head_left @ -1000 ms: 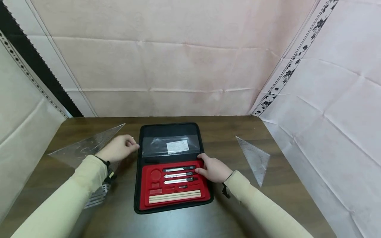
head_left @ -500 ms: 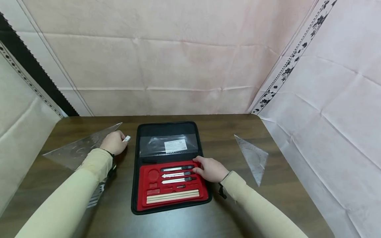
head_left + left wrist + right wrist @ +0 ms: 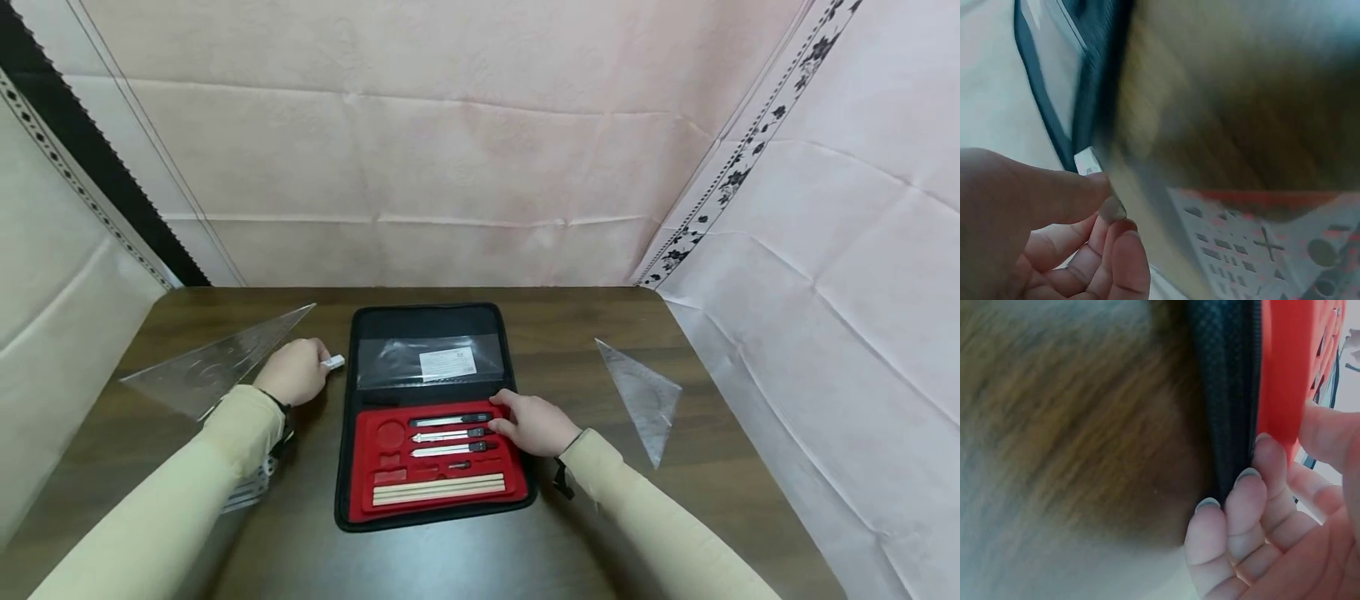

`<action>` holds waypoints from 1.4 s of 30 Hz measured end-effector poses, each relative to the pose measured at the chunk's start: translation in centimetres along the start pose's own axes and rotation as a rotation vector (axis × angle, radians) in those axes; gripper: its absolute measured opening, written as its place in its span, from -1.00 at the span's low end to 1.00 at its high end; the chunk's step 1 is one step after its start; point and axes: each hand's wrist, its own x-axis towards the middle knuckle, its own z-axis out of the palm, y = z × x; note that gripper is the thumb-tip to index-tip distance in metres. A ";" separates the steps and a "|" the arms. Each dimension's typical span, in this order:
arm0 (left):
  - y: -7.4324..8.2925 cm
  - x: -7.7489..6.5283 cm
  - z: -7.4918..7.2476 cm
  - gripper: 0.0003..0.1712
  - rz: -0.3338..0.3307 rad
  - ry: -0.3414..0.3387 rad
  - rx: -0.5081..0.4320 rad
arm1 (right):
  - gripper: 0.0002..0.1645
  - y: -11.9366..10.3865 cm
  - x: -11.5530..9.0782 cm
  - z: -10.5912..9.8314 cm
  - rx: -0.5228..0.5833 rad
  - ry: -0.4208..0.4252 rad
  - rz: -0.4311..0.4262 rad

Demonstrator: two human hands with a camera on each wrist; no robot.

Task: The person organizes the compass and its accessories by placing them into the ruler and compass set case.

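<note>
My left hand [image 3: 296,372] pinches a small white eraser [image 3: 334,362] between thumb and fingers, just left of the case; printing shows on the eraser [image 3: 1088,161] in the left wrist view. The black zip case [image 3: 420,320] lies unfolded on the table, a red tray [image 3: 363,500] in its lower half. Craft knives [image 3: 450,421], compass-like tools and pale wooden pencils [image 3: 438,490] sit in the tray; a round recess and several small slots are bare. My right hand [image 3: 538,423] holds the case's right edge, thumb on the tray, fingers [image 3: 1207,531] against the zipped side.
A large clear set square [image 3: 202,371] lies left, partly behind my left arm. A stencil template [image 3: 1247,250] sits under that forearm. Another clear set square [image 3: 645,400] lies to the right. Pale cloth walls surround the table [image 3: 420,575].
My left hand first hung beside the case with the eraser hidden, turned so the eraser showed, and has since shifted slightly right. The right hand stays on the case.
</note>
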 end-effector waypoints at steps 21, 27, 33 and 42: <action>7.5 -8.0 2.2 -0.85 0.227 -0.302 -0.068 | -0.42 -0.2 0.2 -0.2 -0.025 -0.020 0.013; 8.0 -8.6 3.1 -0.86 0.229 -0.364 -0.065 | -0.41 -0.2 0.2 0.1 -0.030 -0.029 0.021; 8.2 -9.1 3.6 -0.85 0.241 -0.359 -0.041 | -0.42 0.2 0.1 0.2 -0.032 -0.035 0.023; 8.5 -9.4 3.9 -0.82 0.222 -0.366 -0.052 | -0.42 -0.1 0.4 0.1 -0.047 -0.049 0.005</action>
